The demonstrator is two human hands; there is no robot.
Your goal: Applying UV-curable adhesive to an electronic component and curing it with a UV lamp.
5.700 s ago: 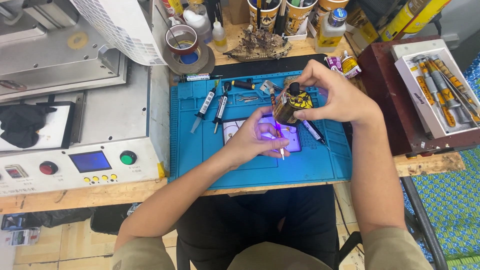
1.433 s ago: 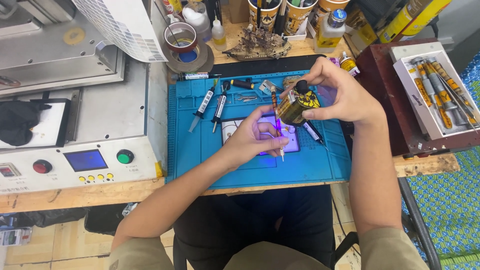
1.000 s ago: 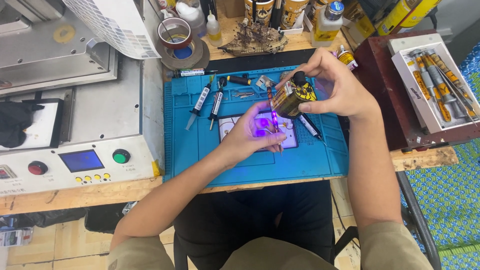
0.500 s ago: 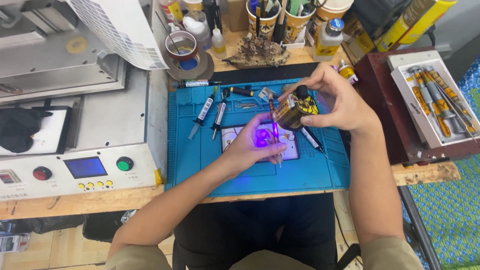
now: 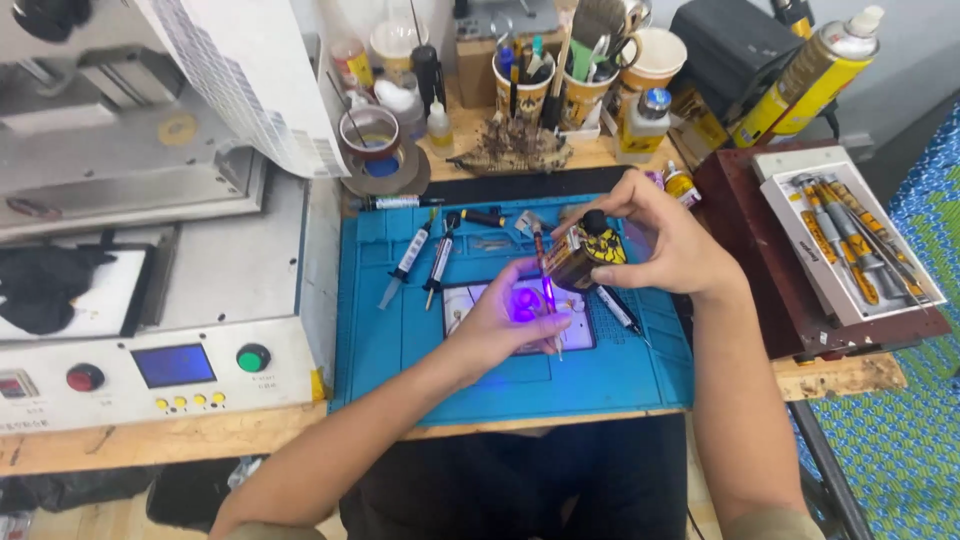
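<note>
Right hand (image 5: 668,245) fingers pinching lamp (image 5: 583,255) above blue mat (image 5: 520,385), left hand (image 5: 505,325) fingers pressed on violet-lit phone (image 5: 520,315), syringes (image 5: 425,262) beside, machine (image 5: 150,300) left, tool tray (image 5: 850,235) right

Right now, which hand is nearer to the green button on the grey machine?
Left. The left hand rests on the blue mat, right of the green button; the right hand is farther right, holding a small bottle.

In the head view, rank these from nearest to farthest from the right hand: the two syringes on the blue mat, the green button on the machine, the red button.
From the right hand:
1. Two syringes, on the blue mat left of the hand.
2. Green button, on the machine's front panel, farther left.
3. Red button, farthest left on that panel.
</note>
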